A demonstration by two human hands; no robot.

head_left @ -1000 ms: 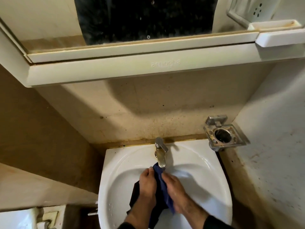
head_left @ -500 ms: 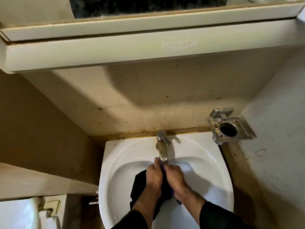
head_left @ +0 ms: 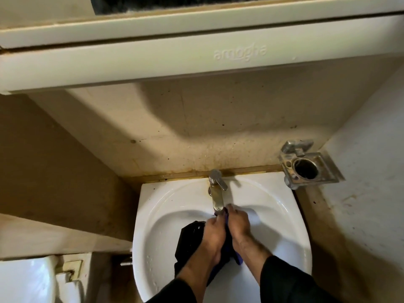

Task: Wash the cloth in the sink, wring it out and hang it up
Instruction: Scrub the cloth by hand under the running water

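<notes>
Both hands have closed in on each other since a second ago, when they were a little apart with a blue fold of cloth showing between them below the tap; now that fold is nearly swallowed between the palms, and the view has tipped down so the mirror cabinet (head_left: 196,60) fills more of the top.

Just below the spout of the tap (head_left: 216,193), the left hand (head_left: 213,237) and right hand (head_left: 238,224) press side by side, each with fingers curled round the cloth (head_left: 190,241) and gripping it. Only a thin blue-purple strip of fabric shows between the hands and again as a small corner under the right wrist. To the left of the tap's line, the rest of the cloth bulges out from under the left hand as a dark, nearly black, wet-looking bunch with small glints on it, draping down the slope of the sink (head_left: 284,226) toward its near rim. Whether water is running from the spout cannot be made out.

Right of the tap, a metal holder (head_left: 306,165) with a round opening is fixed to the wall. Far to the lower left of the tap, part of a white toilet cistern (head_left: 26,281) shows. Dark sleeves cover both forearms.
</notes>
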